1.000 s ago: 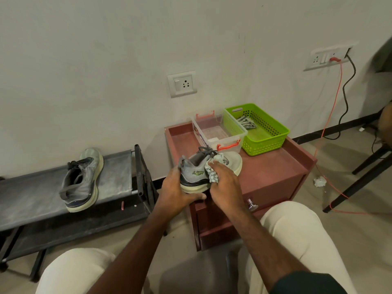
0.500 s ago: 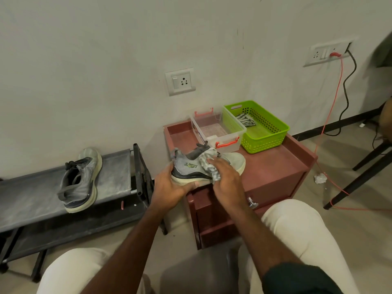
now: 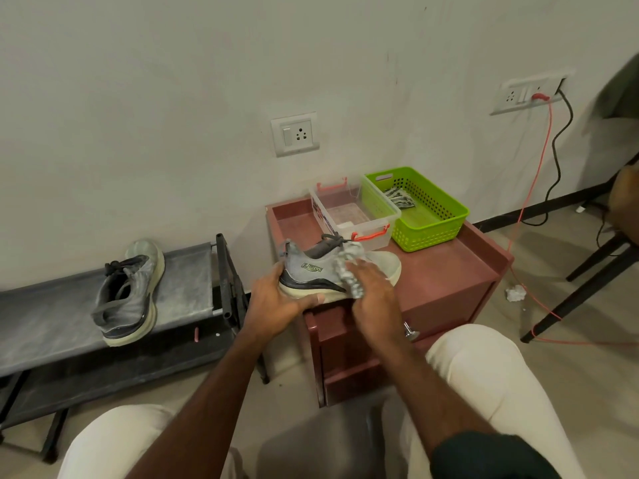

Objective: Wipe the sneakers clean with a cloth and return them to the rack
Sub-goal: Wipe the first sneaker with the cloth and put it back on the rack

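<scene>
White wall backs the red desk (image 3: 446, 271) at frame centre, whose raised lip hems in a clear tub (image 3: 356, 216) and a green basket (image 3: 415, 209); bare desktop lies right of the hands. I see my left hand (image 3: 276, 302) curled round the heel of the grey sneaker (image 3: 332, 274) at the desk's front edge. My right hand (image 3: 371, 299) presses a crumpled cloth (image 3: 349, 274) against its side. The second sneaker (image 3: 129, 295) sits on the rack (image 3: 41, 323), lower left.
</scene>
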Action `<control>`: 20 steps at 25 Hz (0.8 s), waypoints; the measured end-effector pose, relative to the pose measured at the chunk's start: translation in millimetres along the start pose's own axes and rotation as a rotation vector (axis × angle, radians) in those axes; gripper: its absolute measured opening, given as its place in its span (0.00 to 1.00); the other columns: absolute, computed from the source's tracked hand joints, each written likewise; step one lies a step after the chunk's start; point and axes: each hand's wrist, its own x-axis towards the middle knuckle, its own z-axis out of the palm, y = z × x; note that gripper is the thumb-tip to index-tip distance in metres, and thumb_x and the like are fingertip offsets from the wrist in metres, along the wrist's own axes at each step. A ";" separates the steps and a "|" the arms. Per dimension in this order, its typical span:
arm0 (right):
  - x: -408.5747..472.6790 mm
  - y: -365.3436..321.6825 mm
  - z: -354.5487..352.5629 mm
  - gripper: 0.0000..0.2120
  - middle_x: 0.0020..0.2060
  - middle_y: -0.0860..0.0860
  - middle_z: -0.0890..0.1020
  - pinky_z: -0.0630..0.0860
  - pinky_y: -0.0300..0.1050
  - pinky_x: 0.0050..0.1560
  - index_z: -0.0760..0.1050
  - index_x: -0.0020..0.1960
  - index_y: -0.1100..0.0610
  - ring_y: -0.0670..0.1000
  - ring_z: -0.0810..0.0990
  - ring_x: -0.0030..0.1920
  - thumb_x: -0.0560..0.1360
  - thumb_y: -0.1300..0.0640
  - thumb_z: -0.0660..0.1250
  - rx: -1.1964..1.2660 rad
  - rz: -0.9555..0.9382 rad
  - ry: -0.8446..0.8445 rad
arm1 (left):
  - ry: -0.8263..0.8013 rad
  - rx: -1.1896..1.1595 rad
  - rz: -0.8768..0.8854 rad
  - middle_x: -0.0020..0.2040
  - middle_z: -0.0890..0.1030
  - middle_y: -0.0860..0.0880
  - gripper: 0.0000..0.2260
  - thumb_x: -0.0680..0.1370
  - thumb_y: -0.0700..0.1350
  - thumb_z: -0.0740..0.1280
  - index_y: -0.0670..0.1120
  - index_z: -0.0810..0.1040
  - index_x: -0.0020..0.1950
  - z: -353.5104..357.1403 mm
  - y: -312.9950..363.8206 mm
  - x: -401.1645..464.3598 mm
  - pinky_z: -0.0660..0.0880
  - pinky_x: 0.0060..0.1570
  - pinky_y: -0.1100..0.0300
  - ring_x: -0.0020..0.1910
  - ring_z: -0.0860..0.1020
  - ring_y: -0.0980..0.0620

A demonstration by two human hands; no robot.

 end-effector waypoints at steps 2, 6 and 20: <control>10.6 20.7 -21.0 0.16 0.59 0.55 0.83 0.72 0.45 0.61 0.80 0.63 0.56 0.59 0.80 0.60 0.77 0.64 0.65 -0.044 0.253 0.065 | -0.020 0.003 -0.007 0.48 0.81 0.65 0.31 0.62 0.48 0.85 0.56 0.76 0.61 0.3 0.6 0.8 0.75 0.49 0.76 0.47 0.80 0.72; 6.3 -11.8 -22.1 0.19 0.65 0.56 0.79 0.68 0.42 0.69 0.78 0.66 0.58 0.55 0.76 0.68 0.77 0.62 0.62 0.085 0.122 0.226 | -0.012 -0.011 -0.013 0.48 0.83 0.62 0.30 0.63 0.47 0.84 0.52 0.78 0.62 -2.8 -0.2 2.4 0.77 0.50 0.73 0.48 0.81 0.69; -12.3 -25.8 -12.4 0.29 0.71 0.54 0.74 0.62 0.52 0.76 0.73 0.72 0.57 0.54 0.68 0.74 0.72 0.70 0.58 -0.036 -0.163 0.123 | -0.017 -0.131 -0.172 0.49 0.86 0.54 0.27 0.65 0.50 0.83 0.48 0.81 0.61 -9.3 -6.2 21.1 0.81 0.55 0.56 0.49 0.85 0.58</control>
